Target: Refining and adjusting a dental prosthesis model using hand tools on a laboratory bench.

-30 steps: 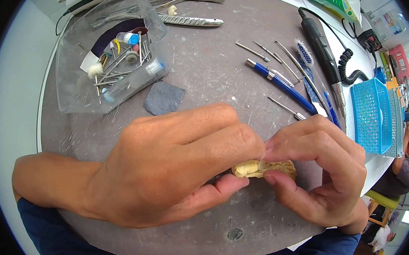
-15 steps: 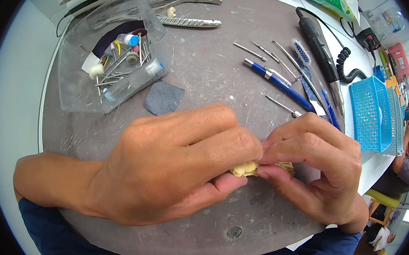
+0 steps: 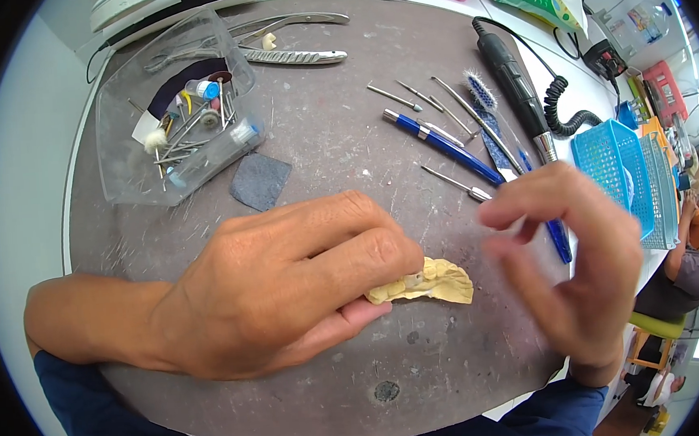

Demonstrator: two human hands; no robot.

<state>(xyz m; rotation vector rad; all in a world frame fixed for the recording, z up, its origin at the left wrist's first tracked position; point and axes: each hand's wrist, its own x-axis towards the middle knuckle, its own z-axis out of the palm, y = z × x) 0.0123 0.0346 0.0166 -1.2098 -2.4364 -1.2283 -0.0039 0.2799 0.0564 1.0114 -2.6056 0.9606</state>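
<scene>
My left hand is closed around the left end of a yellow plaster dental model, just above the grey work surface. A row of moulded teeth shows along its upper side, with a small whitish patch near my fingers. Its left part is hidden under my hand. To the right of the model, my right hand is lifted clear of it, blurred by motion, with thumb and forefinger apart and nothing visible between them. Past its fingertips lie a thin metal instrument and a blue pen-like tool.
A clear plastic bin of burs and small vials stands at the back left, beside a dark square of abrasive sheet. Metal pliers-like tools lie behind. At right are a black handpiece with coiled cord and a blue basket.
My right hand has let go of the model and moved right, its fingers parting. More of the model's right end shows. The left hand keeps its hold; the whole view has shifted slightly.
</scene>
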